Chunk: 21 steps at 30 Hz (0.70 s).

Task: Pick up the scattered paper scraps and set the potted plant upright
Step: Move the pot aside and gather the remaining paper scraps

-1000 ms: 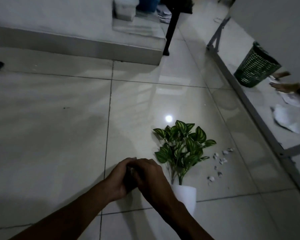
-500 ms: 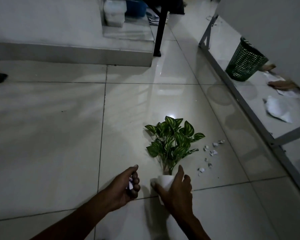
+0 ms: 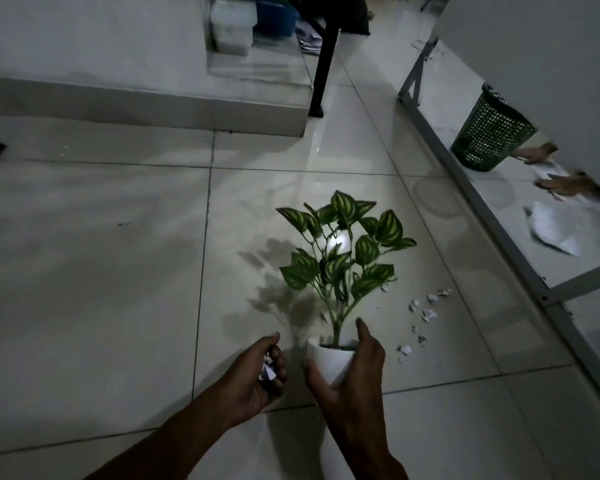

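**Desk:** What are your hands holding?

**Me:** My right hand point(image 3: 354, 375) wraps the pot point(image 3: 329, 362). The thumb goes up its right side to the rim and the fingers curl round the left and underside. I grip low so the plant point(image 3: 343, 251) can swing over my wrist without my crushing the leaves.

**Desk:** Is the pot upright?

**Me:** Nearly, I think. The stem rises above the grip and leans away from me, and the pot's mouth tips the same way. It's dim and my palm hides the base, so I can't tell whether it sits on the floor point(image 3: 118, 271) or hangs just clear.

**Desk:** And the other hand?

**Me:** My left hand point(image 3: 257, 375) is curled round a wad point(image 3: 267, 371) of white paper. It sits just left of the pot grip and doesn't touch it. I hold it there so nothing spills while the right hand works alone.

**Desk:** Is there any paper left?

**Me:** Yes. Loose scraps point(image 3: 426, 313) lie on the tile to the right of the grip and a little beyond it, near the pot but apart from it. The green bin point(image 3: 489, 133) stands far beyond them, further right.

**Desk:** What's your next move?

**Me:** I'd guess I square the base flat, let go, then go for those scraps. The risk is a top-heavy plant tipping back toward them if I release it while it's tilted.
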Each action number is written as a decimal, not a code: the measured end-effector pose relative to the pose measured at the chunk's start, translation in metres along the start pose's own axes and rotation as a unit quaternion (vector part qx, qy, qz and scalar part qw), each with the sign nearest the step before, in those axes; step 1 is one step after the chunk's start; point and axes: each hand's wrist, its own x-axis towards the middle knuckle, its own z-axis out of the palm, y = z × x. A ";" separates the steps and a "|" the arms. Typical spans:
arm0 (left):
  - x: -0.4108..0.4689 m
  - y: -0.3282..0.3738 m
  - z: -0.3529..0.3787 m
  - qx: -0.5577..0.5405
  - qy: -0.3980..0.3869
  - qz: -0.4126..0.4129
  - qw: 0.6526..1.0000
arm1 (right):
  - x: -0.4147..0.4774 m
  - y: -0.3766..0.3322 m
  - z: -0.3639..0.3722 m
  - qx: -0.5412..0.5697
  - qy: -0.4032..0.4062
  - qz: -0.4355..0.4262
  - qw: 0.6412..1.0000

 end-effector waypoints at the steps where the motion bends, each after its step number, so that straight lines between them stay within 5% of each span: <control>1: -0.002 0.001 -0.004 -0.002 0.007 0.004 1.000 | 0.004 -0.008 0.006 0.012 -0.010 -0.022 1.000; 6: -0.015 0.017 -0.022 -0.045 0.061 0.053 0.996 | 0.037 -0.055 0.053 0.031 -0.097 -0.088 0.991; 13: -0.020 0.040 -0.074 -0.115 0.134 0.135 0.975 | 0.058 -0.091 0.130 0.006 -0.219 -0.004 0.976; 21: -0.034 0.041 -0.093 -0.092 0.039 0.068 0.993 | 0.056 -0.103 0.144 0.012 -0.227 0.020 0.974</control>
